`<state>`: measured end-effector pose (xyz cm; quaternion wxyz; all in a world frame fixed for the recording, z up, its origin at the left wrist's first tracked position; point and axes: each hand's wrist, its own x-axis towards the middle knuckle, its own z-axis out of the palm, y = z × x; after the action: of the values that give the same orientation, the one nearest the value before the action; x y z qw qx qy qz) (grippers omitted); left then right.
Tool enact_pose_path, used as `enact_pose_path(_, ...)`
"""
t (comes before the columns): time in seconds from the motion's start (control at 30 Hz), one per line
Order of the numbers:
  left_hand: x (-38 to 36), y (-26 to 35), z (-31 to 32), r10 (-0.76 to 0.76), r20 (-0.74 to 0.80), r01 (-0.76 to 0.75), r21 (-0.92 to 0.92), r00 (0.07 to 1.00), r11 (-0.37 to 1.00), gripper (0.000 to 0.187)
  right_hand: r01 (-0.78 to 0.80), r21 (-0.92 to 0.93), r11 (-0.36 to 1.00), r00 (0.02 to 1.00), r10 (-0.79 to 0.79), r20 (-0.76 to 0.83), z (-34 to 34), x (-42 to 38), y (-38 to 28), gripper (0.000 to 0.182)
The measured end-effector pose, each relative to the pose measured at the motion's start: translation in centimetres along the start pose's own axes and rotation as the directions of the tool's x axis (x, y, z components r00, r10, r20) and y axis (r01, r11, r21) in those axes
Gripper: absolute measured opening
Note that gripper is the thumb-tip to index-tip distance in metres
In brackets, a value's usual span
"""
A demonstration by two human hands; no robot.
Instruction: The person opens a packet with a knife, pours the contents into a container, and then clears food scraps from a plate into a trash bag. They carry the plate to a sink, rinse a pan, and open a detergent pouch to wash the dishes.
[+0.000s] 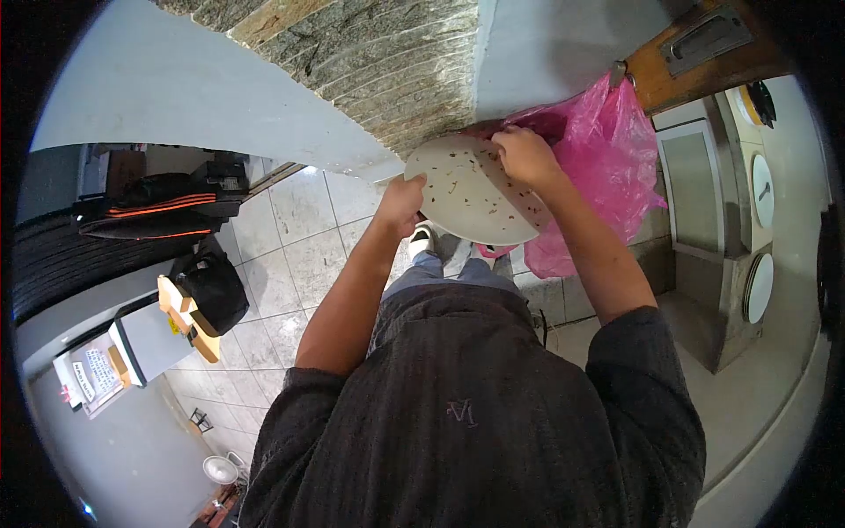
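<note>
My left hand (402, 202) grips the left edge of a large pale round plate (466, 201), thumb on top and fingers underneath. Small brown scraps are scattered over the plate, which tilts toward the wall. Beyond its right side, my right hand (526, 157) is closed at the mouth of a pink plastic bag (598, 167), and its fingertips are partly hidden. The thin, crumpled bag hangs from a metal door handle (619, 74) and drapes down behind my right forearm. What lies inside the bag does not show clearly.
A stone-clad wall corner (387, 70) stands right before me, with a wooden door (704, 53) at upper right. Plates (762, 191) stand by the counter at right. A black bag (211, 290) hangs at left. Tiled floor (295, 229) lies below, under my shoes (422, 242).
</note>
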<state>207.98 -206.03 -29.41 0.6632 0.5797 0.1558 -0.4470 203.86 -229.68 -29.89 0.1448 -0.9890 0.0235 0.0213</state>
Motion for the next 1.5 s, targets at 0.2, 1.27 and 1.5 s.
enact_pose_path(0.2,0.4,-0.1,0.1,0.018,0.028,-0.019,0.029,0.999,0.999,0.039,0.147,0.43,0.891,0.977,-0.197,0.076,0.2,-1.2,-0.8,0.024)
enact_pose_path(1.27,0.7,-1.4,-2.8,-0.067,0.005,0.067,-0.083,0.998,0.994,0.042,-0.07,0.109,0.992,0.959,0.036,0.281,2.0,1.1,2.8,0.02)
enact_pose_path(1.5,-0.6,-0.8,-2.2,-0.012,0.002,0.012,-0.067,1.0,0.998,0.044,-0.006,0.333,0.943,0.976,-0.067,0.208,1.1,1.6,0.7,0.013)
